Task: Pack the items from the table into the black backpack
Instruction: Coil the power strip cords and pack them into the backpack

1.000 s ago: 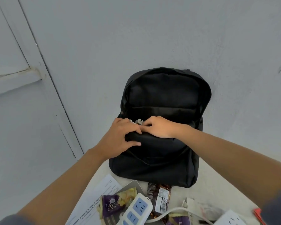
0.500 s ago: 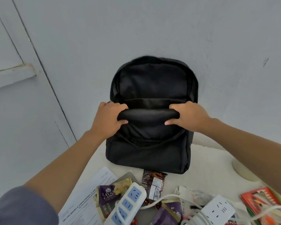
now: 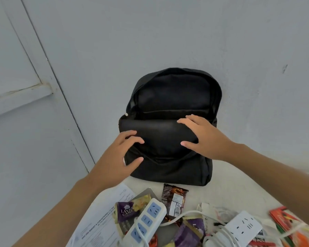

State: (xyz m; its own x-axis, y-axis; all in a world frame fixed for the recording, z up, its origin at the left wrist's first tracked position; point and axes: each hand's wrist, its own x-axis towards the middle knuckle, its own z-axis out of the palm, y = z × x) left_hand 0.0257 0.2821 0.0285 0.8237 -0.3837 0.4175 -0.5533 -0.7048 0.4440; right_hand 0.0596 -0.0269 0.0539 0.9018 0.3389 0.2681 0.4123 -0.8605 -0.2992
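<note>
Left hand (image 3: 118,154) and right hand (image 3: 205,138), fingers spread, released, seemingly touch the rounded fabric flap of the black backpack (image 3: 168,173).

Black backpack (image 3: 169,168); white power strip (image 3: 146,221) with blue sockets; purple snack packet (image 3: 126,212); possibly brown wrapper (image 3: 173,198).

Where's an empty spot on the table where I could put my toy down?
The bare table right of the black backpack, up to the wall, is free. A thinner bare strip runs between the backpack's bottom and the brown snack packet. Nearer, it's crowded: blue-socket power strip, white power strip, purple cake packet and paper overlap.
</note>
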